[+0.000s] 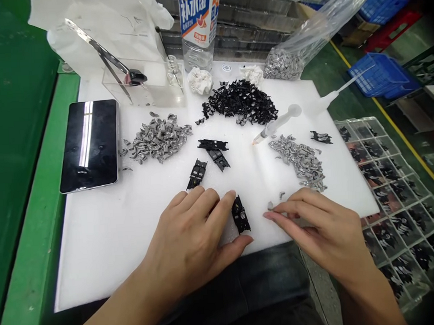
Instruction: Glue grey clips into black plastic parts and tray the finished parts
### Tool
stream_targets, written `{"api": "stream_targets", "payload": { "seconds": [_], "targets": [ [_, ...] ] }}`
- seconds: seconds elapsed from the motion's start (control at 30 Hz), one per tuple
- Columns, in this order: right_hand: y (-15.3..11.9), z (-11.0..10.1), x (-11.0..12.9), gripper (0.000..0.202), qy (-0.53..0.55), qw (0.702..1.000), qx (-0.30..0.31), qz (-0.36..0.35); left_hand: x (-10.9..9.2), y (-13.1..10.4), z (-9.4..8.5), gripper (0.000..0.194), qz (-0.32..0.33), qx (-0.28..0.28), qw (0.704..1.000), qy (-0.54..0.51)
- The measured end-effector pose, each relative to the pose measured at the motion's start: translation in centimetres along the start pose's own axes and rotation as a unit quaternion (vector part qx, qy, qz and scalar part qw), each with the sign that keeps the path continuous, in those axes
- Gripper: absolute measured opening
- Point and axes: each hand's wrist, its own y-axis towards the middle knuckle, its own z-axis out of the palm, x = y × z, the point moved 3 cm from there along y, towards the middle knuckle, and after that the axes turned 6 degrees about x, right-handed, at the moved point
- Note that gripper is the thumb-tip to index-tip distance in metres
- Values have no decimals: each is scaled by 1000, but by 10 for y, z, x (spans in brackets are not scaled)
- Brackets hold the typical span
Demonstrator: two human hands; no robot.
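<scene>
My left hand (pixel 194 230) rests on the white board, its index finger and thumb at the two ends of a black plastic part (pixel 240 215). My right hand (pixel 316 220) is to the right of that part, thumb and index finger pinched on a small grey piece (pixel 270 205). Another grey piece (pixel 282 195) lies just beyond those fingertips. Three more black parts, one of them a black frame (pixel 197 174), lie beyond my left hand. Grey pieces are heaped at the left (pixel 160 138) and at the right (pixel 300 162); small black pieces (pixel 241 102) form a pile between them.
A tablet (pixel 89 145) lies at the left. Along the back stand a clear holder with tweezers (pixel 99 50), a bottle (pixel 198 29) and a bag of grey pieces (pixel 284 63). A pipette (pixel 278 123) lies near the right heap. Compartment trays (pixel 394 193) are at the right.
</scene>
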Motion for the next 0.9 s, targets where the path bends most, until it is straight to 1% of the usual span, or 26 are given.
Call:
{"api": "stream_targets", "payload": {
  "seconds": [0.1, 0.2, 0.3, 0.37, 0.5, 0.57, 0.63, 0.73, 0.83, 0.9],
  "targets": [
    [0, 1, 1, 16, 46, 998, 32, -11, 1, 0, 0, 58, -3, -2, 1000, -4],
    [0, -3, -1, 16, 75, 997, 8, 4, 1, 0, 0, 58, -4, -2, 1000, -7],
    [0, -4, -3, 18, 77, 996, -21, 40, 1, 0, 0, 57, -3, -1, 1000, -13],
    [1, -1, -1, 20, 70, 997, -12, 43, 1, 0, 0, 57, -5, 0, 1000, -13],
    [4, 6, 5, 25, 43, 999, 4, 26, 1, 0, 0, 55, -9, -1, 1000, -9],
    [5, 7, 6, 26, 45, 999, -10, 25, 1, -1, 0, 55, -10, 1, 1000, -11],
    [4, 5, 6, 27, 58, 997, -37, 32, 1, -1, 0, 56, -10, 2, 1000, -14],
    [3, 5, 7, 22, 71, 993, -72, 60, 1, -2, -1, 57, -12, 4, 1000, -15],
    [4, 7, 10, 16, 65, 993, -58, 85, 1, -2, -1, 56, -13, 7, 1000, -14],
    [5, 9, 12, 16, 63, 994, -41, 77, 1, -2, 0, 55, -14, 8, 1000, -13]
  ]
}}
